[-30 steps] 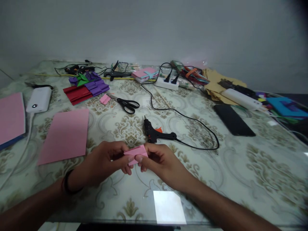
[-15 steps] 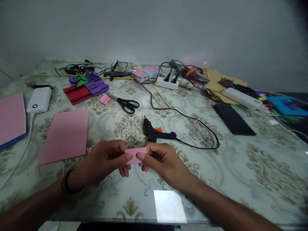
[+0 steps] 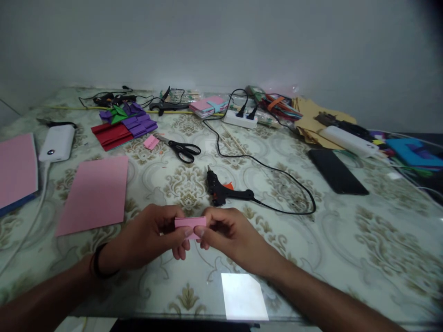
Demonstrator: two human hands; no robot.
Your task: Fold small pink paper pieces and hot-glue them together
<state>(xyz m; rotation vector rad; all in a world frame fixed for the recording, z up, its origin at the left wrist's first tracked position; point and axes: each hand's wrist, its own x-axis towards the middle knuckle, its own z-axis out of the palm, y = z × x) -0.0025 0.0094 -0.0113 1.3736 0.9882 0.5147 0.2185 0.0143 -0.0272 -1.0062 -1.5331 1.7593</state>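
Observation:
A small folded piece of pink paper (image 3: 190,223) is pinched between both hands above the table's front part. My left hand (image 3: 157,235) grips its left end, thumb on the near face and fingers behind. On its right end, my right hand (image 3: 224,233) does the same, the two thumbtips close together. A fold line runs along the paper's upper edge. Just beyond my right hand lies a black glue gun (image 3: 221,189) with its nozzle pointing away. To the left of my left hand, a larger pink sheet (image 3: 97,193) lies flat.
Black-handled scissors (image 3: 182,150) lie beyond the hands near a small pink scrap (image 3: 151,142). Folded red paper (image 3: 111,135) and purple paper (image 3: 140,123) are at back left. A power strip (image 3: 240,119), a phone (image 3: 337,171) and a white power bank (image 3: 58,143) stand around; the glue gun's cord loops right.
Both hands have shifted slightly left and toward me with the pink paper. Its upper edge now shows a fold line, and the thumbs sit closer together.

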